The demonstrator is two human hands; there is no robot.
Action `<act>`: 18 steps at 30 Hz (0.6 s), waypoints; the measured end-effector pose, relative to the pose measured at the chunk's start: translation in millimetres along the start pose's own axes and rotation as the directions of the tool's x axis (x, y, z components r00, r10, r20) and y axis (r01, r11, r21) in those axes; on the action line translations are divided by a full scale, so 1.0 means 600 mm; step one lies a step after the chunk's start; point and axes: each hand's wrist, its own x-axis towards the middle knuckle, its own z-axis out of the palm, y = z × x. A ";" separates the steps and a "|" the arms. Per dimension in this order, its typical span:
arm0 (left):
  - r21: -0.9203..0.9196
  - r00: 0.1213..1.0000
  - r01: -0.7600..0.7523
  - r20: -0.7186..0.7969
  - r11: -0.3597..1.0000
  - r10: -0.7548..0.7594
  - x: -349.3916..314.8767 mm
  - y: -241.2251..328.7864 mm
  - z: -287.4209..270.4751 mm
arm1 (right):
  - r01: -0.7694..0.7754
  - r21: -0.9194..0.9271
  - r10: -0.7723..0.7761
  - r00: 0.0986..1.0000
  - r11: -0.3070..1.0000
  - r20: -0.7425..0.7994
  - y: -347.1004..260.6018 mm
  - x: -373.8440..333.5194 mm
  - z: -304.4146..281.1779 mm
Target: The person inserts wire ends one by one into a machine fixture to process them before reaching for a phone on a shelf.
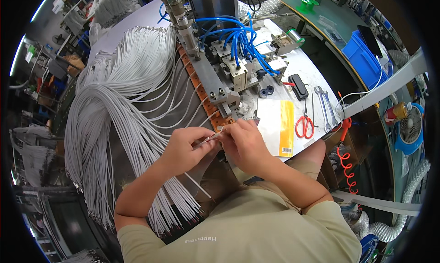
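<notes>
In front of my chest, my left hand (188,146) is closed in a pinch on a thin grey-white cable (201,144). My right hand (245,144) meets it from the other side, thumb and fingers pinched at the cable's end. The fingertips nearly touch, and they hide the very tip. Just beyond them lies the front end of an orange fixture strip (211,109) with cables laid across it. A metal press head with cylinders (187,34) stands over that strip. To the left spreads a large bundle of grey-white cables (105,112), their ends hanging toward my lap.
Blue air tubes (233,29) loop over the machine. Right of my hands lie a white and yellow booklet (279,125), red-handled scissors (304,125), wrenches (325,107) and a dark oval case (299,86). A coiled red hose (346,167) hangs beside the table, and a blue bin (364,57) sits farther right.
</notes>
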 end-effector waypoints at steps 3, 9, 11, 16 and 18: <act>0.416 0.938 -0.215 -0.165 0.884 0.306 -0.005 0.025 -0.003 | 0.021 -0.111 -0.028 0.998 0.994 -0.061 0.031 0.000 0.002; 0.108 0.928 -0.112 0.367 0.988 0.065 0.008 0.007 -0.015 | -0.614 0.534 0.645 0.748 0.581 0.158 0.087 -0.034 0.017; 0.031 0.886 -0.158 0.446 0.987 0.128 0.013 0.002 -0.016 | -0.626 0.531 0.644 0.743 0.572 0.183 0.093 -0.032 0.013; 0.106 0.960 0.120 0.240 0.987 -0.142 0.007 0.001 0.000 | -0.682 0.492 0.662 0.706 0.541 0.252 0.093 -0.023 0.000; 0.408 0.980 -0.196 0.064 0.892 0.186 0.006 -0.011 0.012 | -0.700 0.477 0.673 0.691 0.532 0.263 0.092 -0.021 0.000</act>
